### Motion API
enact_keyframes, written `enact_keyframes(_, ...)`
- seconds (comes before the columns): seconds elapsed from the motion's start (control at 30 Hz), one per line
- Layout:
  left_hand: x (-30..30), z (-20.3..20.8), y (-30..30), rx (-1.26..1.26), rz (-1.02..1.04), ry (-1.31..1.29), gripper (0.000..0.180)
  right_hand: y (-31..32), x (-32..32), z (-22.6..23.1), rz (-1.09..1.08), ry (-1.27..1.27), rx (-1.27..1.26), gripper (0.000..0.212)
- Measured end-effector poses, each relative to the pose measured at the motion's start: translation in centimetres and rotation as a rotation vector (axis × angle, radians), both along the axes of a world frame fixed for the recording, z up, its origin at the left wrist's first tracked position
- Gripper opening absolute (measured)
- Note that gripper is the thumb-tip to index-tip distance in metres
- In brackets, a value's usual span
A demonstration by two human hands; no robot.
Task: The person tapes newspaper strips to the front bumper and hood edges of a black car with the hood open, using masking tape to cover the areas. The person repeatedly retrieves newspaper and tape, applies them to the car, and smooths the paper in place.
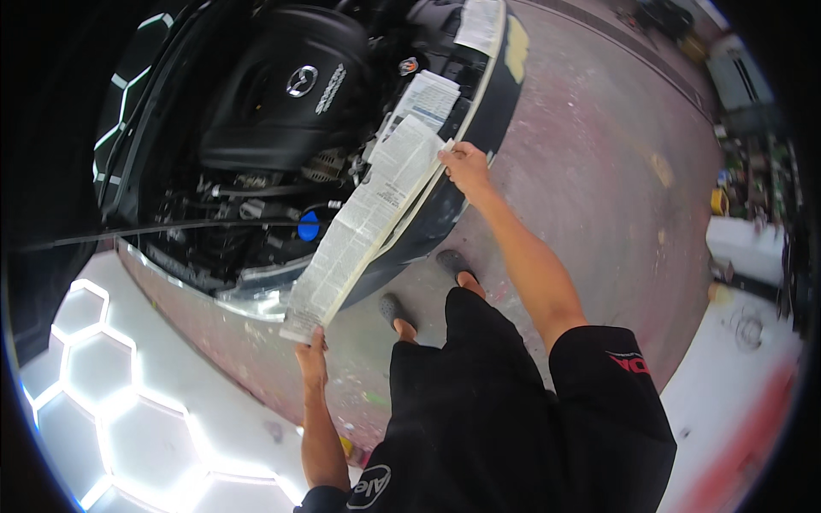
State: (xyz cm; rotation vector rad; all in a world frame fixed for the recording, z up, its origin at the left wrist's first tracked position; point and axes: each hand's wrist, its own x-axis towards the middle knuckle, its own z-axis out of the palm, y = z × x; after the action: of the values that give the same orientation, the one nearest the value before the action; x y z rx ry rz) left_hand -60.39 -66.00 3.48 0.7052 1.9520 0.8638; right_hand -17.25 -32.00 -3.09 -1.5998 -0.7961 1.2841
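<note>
I hold a long sheet of newspaper (363, 224) stretched along the front edge of a dark car's open engine bay (256, 171). My left hand (311, 357) pinches the sheet's near lower end. My right hand (466, 167) grips its far upper end, against the car's front rim (445, 209). More newspaper sheets (425, 98) lie taped further along the same edge. A black plastic engine cover (291, 85) sits in the bay behind the sheet.
A blue cap (308, 226) shows in the bay near the paper. My feet in dark clogs (395, 309) stand on the stained concrete floor (599, 171). Lit hexagon panels (111, 385) reflect at lower left. Cluttered shelves (753, 171) line the right side.
</note>
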Motion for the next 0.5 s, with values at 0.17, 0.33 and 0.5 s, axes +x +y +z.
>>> enact_keyframes(0.17,-0.4,-3.3,-2.7,-0.056,-0.070,-0.008,0.021,-1.8,-0.9,-1.8,-0.025,-0.287,0.022,0.025)
enact_keyframes(0.33,-0.8,-4.5,-4.7,-0.081,-0.061,-0.030,0.025,-2.9,-0.9,-2.9,0.055,-0.680,0.127,0.035)
enact_keyframes(0.5,-0.7,-5.6,-5.5,-0.068,-0.064,-0.012,0.029,-2.3,-0.6,-3.5,0.088,-0.774,0.139,0.032)
